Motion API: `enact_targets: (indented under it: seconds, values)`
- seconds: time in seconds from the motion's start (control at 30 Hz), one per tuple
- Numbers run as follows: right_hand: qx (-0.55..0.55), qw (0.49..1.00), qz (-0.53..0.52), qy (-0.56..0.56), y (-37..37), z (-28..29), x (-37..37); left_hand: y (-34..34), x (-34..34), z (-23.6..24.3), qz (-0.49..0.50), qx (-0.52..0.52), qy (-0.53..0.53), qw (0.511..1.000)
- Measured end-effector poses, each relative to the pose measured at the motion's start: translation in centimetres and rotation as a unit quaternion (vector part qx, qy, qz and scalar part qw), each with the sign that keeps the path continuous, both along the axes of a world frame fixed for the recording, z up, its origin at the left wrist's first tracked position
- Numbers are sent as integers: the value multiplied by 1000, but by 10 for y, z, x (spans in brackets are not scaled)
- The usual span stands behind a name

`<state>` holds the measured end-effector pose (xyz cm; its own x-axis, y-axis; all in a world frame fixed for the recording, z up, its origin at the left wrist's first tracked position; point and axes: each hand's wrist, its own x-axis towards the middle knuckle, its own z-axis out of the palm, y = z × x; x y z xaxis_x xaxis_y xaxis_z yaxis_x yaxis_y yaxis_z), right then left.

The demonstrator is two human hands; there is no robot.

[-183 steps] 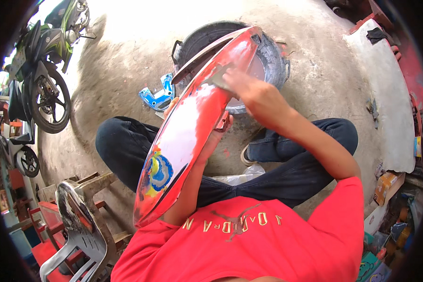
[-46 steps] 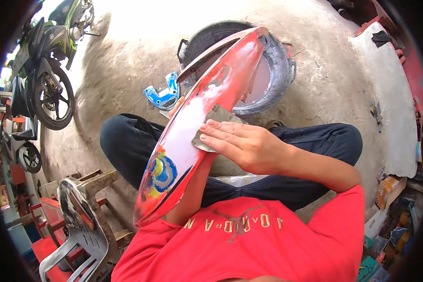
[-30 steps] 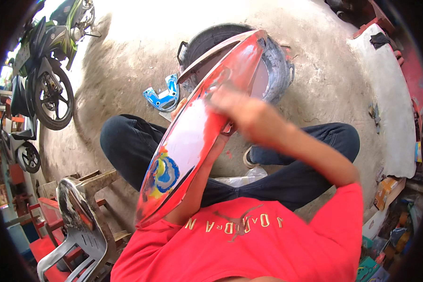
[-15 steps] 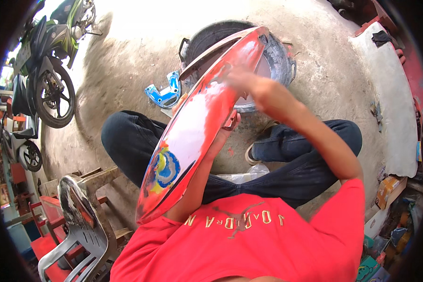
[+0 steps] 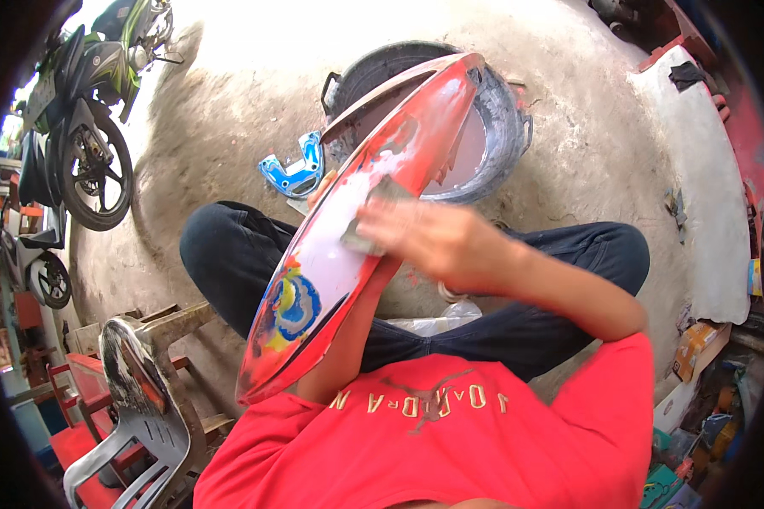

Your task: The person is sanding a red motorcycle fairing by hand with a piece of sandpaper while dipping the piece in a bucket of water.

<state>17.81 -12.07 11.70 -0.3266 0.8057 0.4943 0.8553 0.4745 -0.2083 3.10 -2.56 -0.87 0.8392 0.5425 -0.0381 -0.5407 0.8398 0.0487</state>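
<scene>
"Well, rubbing down?"
"Apparently: right hand (image 5: pixel 437 242), fingers straight and together, holds a grey-green sheet (image 5: pixel 389 189) against the curved, red-and-white painted panel (image 5: pixel 321 259), slanted above the lap (image 5: pixel 518 328); left hand (image 5: pixel 322 188), mostly hidden, grips its edge."
"Next?"
"Even pressure, I'd judge."
</scene>
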Motion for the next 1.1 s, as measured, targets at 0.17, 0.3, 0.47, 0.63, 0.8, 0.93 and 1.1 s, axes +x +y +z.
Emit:
enact_targets:
  seconds: [0.17,0.3,0.47,0.63,0.8,0.93,1.1]
  values:
    - [-40,993,-103,40,28,-10,42,7,5,12,-43,13,-25,999]
    - [-7,1000,4,7,5,4,0,9,-1,-7,-63,-132,-99,984]
    - [-19,997,-69,10,26,-21,52,5,4,24,-83,58,-117,988]
    - [-19,998,45,46,6,-3,13,-13,-19,-7,63,10,47,997]
    - [-68,992,-75,78,17,-11,36,6,4,21,-65,81,-101,989]
    - [-3,1000,12,14,-2,-4,7,7,9,4,-102,-140,-285,943]
    - [-53,992,-94,71,15,-25,50,2,7,7,-70,69,-142,985]
